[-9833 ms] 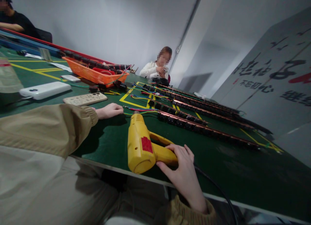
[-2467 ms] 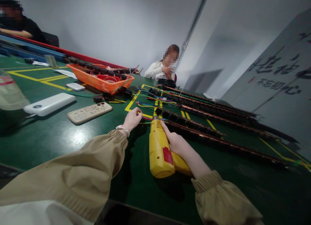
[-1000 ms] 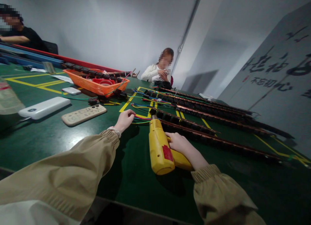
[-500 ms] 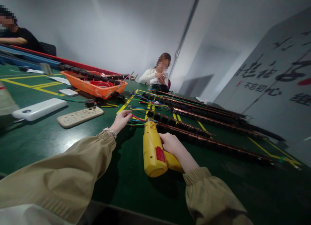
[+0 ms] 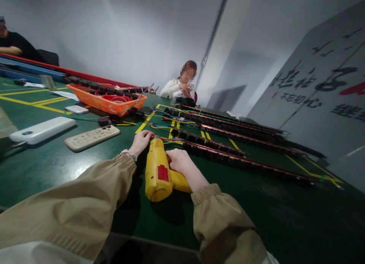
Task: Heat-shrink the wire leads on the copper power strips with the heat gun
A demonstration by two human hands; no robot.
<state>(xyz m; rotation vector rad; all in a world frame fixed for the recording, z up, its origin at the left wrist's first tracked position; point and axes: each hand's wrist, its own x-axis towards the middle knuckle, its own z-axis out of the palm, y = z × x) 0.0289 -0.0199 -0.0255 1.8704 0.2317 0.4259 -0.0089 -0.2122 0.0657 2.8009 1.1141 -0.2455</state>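
Observation:
My right hand [image 5: 179, 160] is wrapped round the handle of a yellow heat gun [image 5: 157, 169] with a red label. Its metal nozzle points away from me, close by the fingertips of my left hand [image 5: 140, 141]. That hand pinches the ends of some coloured wires [image 5: 168, 139], partly hidden behind the nozzle. The wires run right to the nearest long black and copper strip [image 5: 228, 159], which lies on the green table [image 5: 228, 211]. More such strips [image 5: 242, 136] lie behind it, with loose wires at their left ends.
An orange tray [image 5: 98, 104] holding black parts stands at the back left. Nearer are a beige phone case [image 5: 92, 138], a white power bank [image 5: 42, 130] and a small white box [image 5: 76, 109]. One person [image 5: 179, 85] sits across the table, another [image 5: 19, 47] at far left.
My right hand has moved the heat gun left, bringing its nozzle near my left fingertips. My left hand keeps its pinch on the wires. The view has shifted slightly.

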